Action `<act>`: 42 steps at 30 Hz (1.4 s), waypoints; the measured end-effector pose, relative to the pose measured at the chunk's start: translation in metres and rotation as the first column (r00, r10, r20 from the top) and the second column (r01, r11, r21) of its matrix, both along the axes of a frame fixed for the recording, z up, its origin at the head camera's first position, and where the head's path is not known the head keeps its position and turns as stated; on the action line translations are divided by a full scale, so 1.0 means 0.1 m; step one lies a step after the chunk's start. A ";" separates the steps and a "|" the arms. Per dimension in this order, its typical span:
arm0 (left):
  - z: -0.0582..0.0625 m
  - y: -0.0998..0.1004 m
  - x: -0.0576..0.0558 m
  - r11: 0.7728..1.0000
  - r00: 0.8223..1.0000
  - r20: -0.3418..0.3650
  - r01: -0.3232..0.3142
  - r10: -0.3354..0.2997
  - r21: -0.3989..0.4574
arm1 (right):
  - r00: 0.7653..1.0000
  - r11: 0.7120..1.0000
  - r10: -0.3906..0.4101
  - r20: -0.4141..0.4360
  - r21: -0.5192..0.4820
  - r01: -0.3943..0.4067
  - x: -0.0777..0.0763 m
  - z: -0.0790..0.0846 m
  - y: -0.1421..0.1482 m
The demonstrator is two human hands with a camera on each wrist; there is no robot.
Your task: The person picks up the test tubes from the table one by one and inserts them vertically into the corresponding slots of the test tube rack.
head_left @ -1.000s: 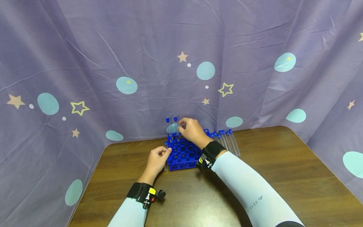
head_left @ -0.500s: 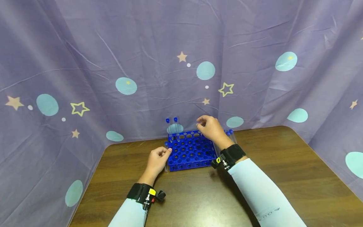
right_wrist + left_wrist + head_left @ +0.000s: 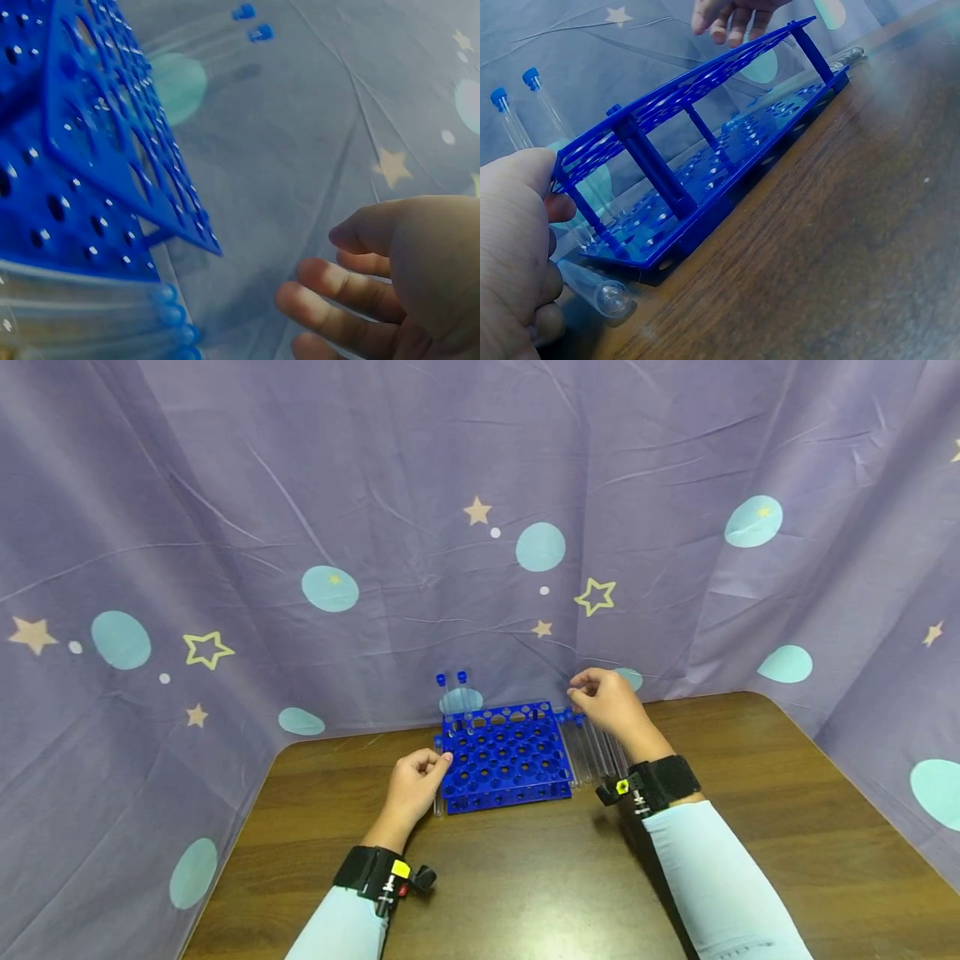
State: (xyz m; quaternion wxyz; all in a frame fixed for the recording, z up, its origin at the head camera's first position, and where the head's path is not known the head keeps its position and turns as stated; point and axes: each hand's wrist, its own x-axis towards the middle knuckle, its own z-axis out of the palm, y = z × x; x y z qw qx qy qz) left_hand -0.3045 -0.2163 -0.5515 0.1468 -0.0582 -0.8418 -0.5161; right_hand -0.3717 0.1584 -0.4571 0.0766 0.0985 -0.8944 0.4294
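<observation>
A blue test tube rack (image 3: 510, 790) stands on the table. My left hand (image 3: 414, 785) pinches its left edge, with the thumb over the top-plate corner in the left wrist view. Two clear test tubes (image 3: 462, 677) with blue caps stand upright in the rack's back left holes. Beside the left hand, another test tube (image 3: 600, 289) lies along the rack's left side. My right hand (image 3: 615, 706) hovers over several capped test tubes (image 3: 588, 753) lying right of the rack. Its fingers are loosely bent and hold nothing in the right wrist view (image 3: 360, 285).
The wooden table (image 3: 510, 877) reaches back to a purple curtain (image 3: 420, 527) with stars and teal spots, right behind the rack. Black wrist straps with small cameras sit on both wrists.
My right hand has moved right, from beside the standing tubes, across the rack, to above the lying tubes. The left hand has stayed on the rack's edge.
</observation>
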 end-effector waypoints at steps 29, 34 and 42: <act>-0.03 0.04 -0.01 1.000 1.000 -0.017 0.003 -0.002 0.014 | 0.983 0.975 -0.123 0.133 0.203 0.095 -0.02 -0.19 0.83; -0.02 0.01 -0.01 1.000 1.000 -0.016 0.003 -0.003 0.003 | 0.975 0.970 -0.125 0.183 0.227 0.081 -0.05 -0.24 0.86; -0.03 -0.01 -0.03 1.000 1.000 0.006 -0.004 0.004 0.001 | 0.950 0.981 -0.081 0.300 0.192 0.024 -0.12 -0.38 0.89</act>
